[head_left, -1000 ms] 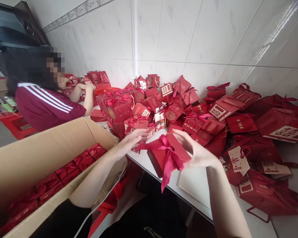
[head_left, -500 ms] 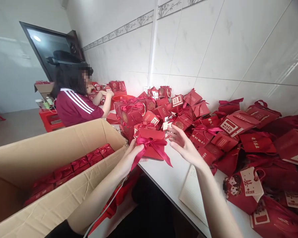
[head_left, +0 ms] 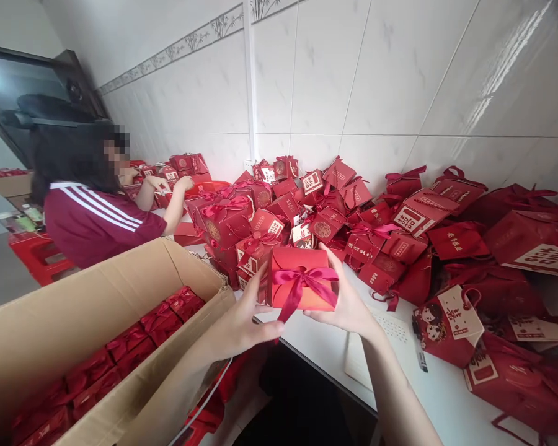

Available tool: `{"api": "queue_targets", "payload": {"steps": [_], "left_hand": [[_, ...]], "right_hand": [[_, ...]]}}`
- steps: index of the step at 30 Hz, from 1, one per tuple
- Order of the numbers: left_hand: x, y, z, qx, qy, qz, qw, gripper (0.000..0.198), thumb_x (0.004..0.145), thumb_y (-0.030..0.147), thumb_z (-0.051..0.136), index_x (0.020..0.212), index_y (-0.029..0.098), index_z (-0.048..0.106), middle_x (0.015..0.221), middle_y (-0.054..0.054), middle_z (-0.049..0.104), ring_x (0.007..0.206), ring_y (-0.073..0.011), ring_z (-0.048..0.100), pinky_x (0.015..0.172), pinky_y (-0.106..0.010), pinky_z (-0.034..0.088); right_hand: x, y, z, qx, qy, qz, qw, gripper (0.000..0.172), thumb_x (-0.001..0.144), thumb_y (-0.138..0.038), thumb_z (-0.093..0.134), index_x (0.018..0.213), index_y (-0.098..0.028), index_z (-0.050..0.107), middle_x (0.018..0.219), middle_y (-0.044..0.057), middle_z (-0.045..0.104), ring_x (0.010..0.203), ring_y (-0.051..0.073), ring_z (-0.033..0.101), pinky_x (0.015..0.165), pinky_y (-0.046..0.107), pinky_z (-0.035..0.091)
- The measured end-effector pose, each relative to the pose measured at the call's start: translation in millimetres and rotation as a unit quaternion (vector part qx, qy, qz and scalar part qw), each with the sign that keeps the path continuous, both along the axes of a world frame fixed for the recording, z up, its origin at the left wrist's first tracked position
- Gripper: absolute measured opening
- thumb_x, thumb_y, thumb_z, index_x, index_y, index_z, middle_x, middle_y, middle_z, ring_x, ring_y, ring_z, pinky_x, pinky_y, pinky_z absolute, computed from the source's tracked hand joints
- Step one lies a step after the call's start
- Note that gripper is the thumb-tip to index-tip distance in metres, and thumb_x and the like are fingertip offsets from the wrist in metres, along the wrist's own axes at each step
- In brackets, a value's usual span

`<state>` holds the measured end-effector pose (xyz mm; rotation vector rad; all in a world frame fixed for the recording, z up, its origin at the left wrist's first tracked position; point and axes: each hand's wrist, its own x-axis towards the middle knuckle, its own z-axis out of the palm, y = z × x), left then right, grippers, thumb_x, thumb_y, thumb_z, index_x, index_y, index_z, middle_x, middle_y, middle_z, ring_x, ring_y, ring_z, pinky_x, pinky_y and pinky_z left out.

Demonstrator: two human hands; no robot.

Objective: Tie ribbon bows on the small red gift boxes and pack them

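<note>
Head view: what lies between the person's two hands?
In the head view, a red gift box with a ribbon bow sits between the left hand and right hand.

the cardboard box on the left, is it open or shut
Open: the cardboard box has its flaps up, and rows of red gift boxes show inside it.

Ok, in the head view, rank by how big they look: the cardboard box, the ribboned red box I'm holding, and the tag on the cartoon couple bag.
1. cardboard box, though it is nearest the camera
2. ribboned red box
3. tag
</note>
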<state>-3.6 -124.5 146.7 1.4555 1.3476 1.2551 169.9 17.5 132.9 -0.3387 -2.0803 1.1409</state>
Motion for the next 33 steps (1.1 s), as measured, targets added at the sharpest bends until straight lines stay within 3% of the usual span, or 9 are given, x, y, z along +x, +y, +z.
{"api": "queue_targets", "payload": {"steps": [3,6,11,14,17,23,26,30,33], "left_hand": [[-21,-9,13.9,0.076,0.101,0.067,0.990,0.073,0.080,0.038,0.059,0.141,0.031,0.020,0.151,-0.005,0.017,0.136,-0.0291,0.025,0.103,-0.041,0.039],[-32,-10,30.5,0.168,0.235,0.155,0.945,0.037,0.085,0.033,0.052,0.122,0.028,0.047,0.140,-0.006,0.036,0.129,-0.0252,0.034,0.104,-0.042,0.036],[-32,-4,50.4,0.176,0.396,0.094,0.896,0.010,0.086,0.027,0.052,0.087,0.021,0.060,0.112,-0.005,0.053,0.108,-0.0191,0.049,0.097,-0.039,0.039],[-31,-2,55.3,0.175,0.386,0.071,0.903,0.012,0.085,0.023,0.052,0.076,0.018,0.057,0.098,-0.003,0.056,0.096,-0.0158,0.052,0.090,-0.033,0.041],[-30,-1,58.7,0.116,0.314,0.026,0.942,0.013,0.085,0.025,0.053,0.074,0.018,0.055,0.079,0.001,0.057,0.069,-0.0098,0.053,0.067,-0.024,0.045],[-24,5,66.7,0.032,0.176,-0.026,0.984,0.019,0.081,0.030,0.055,0.069,0.016,0.052,0.073,0.002,0.058,0.050,-0.0045,0.047,0.043,-0.017,0.034],[-21,7,69.1,-0.010,0.148,-0.023,0.989,0.019,0.082,0.032,0.053,0.072,0.017,0.049,0.052,0.008,0.046,0.038,-0.0032,0.038,0.038,-0.016,0.030],[-19,8,67.4,0.004,0.130,-0.044,0.991,0.018,0.080,0.029,0.056,0.093,0.019,0.050,0.059,0.008,0.049,0.040,-0.0028,0.041,0.040,-0.016,0.033],[-17,5,64.6,0.004,0.120,-0.034,0.992,0.021,0.080,0.027,0.056,0.099,0.020,0.051,0.064,0.008,0.050,0.039,-0.0023,0.043,0.040,-0.016,0.036]], "right_hand": [[1,0,0.9,0.019,-0.022,-0.028,0.999,0.105,0.060,-0.030,0.077,0.143,-0.030,0.012,0.147,0.012,0.024,0.127,0.029,0.041,0.103,0.046,0.038],[-5,-2,1.4,0.022,-0.039,-0.017,0.999,0.103,0.061,-0.029,0.076,0.142,-0.031,0.013,0.147,0.012,0.025,0.120,0.027,0.048,0.099,0.046,0.042],[-16,-5,1.7,0.029,-0.049,0.015,0.998,0.103,0.062,-0.027,0.075,0.143,-0.032,0.011,0.145,0.012,0.028,0.114,0.026,0.052,0.096,0.046,0.044],[-17,-5,1.0,0.042,-0.056,0.022,0.997,0.104,0.062,-0.025,0.075,0.143,-0.032,0.011,0.144,0.012,0.029,0.111,0.025,0.054,0.096,0.047,0.044],[-17,-7,0.0,0.055,-0.064,0.020,0.996,0.104,0.061,-0.026,0.076,0.143,-0.032,0.012,0.145,0.012,0.028,0.114,0.026,0.053,0.097,0.047,0.043],[-12,-10,-0.8,0.044,-0.063,0.029,0.997,0.107,0.059,-0.027,0.077,0.144,-0.030,0.011,0.147,0.012,0.026,0.122,0.029,0.046,0.099,0.048,0.040],[-8,-11,0.6,0.049,-0.060,0.038,0.996,0.105,0.060,-0.028,0.077,0.143,-0.030,0.013,0.147,0.011,0.025,0.125,0.028,0.043,0.101,0.046,0.039],[-3,-12,1.7,0.054,-0.062,0.045,0.996,0.102,0.059,-0.027,0.077,0.142,-0.031,0.017,0.147,0.010,0.025,0.130,0.028,0.036,0.102,0.045,0.038],[-1,-13,1.1,0.039,-0.052,0.047,0.997,0.101,0.059,-0.026,0.076,0.141,-0.031,0.018,0.145,0.010,0.029,0.126,0.027,0.041,0.100,0.045,0.040]]}}
